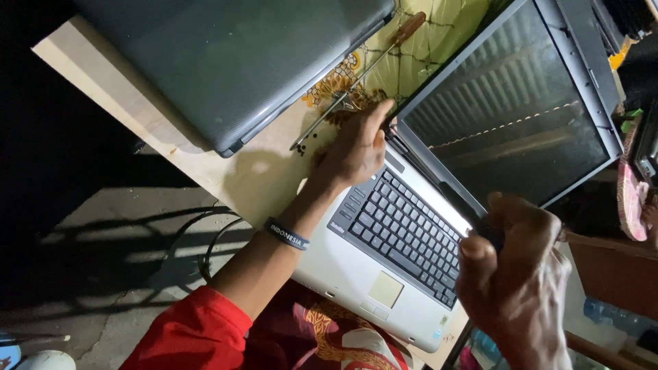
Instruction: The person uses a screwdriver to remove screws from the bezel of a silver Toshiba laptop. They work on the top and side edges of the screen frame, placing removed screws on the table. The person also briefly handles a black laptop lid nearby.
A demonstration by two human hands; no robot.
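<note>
Silver-grey plastic makes up the open laptop (pixel 384 274) that lies across the pale wooden table (pixel 103 75), seen from the head camera looking down. Its dark keyboard (pixel 404 229) faces up and its screen (pixel 510 113) is tilted back, black, with faint stripes reflected in it.

The left hand (pixel 353 151) reaches over the laptop's far left corner, near the hinge. Its fingers are curled narrow, the fingertips (pixel 382 109) pinched together at the edge of the screen frame; whether they hold anything small I cannot tell. A dark wristband (pixel 286 234) sits on that forearm, and a red sleeve (pixel 192 336) covers the upper arm.

The right hand (pixel 517 281) is closer to the camera, above the right end of the keyboard and the lower edge of the screen. It is closed tight around a dark object (pixel 488 233) of which only a small part shows, so I cannot tell what it is.

Just beyond the left hand a screwdriver (pixel 363 75) with a brown wooden handle lies slanted on a yellow patterned cloth (pixel 439 34), its tip near a few small dark screws (pixel 305 145) on the bare wood. A second, closed grey laptop (pixel 233 62) rests at the table's far left part, apart from the open one.

Below the table edge are a grey floor with black cables (pixel 205 240)
</note>
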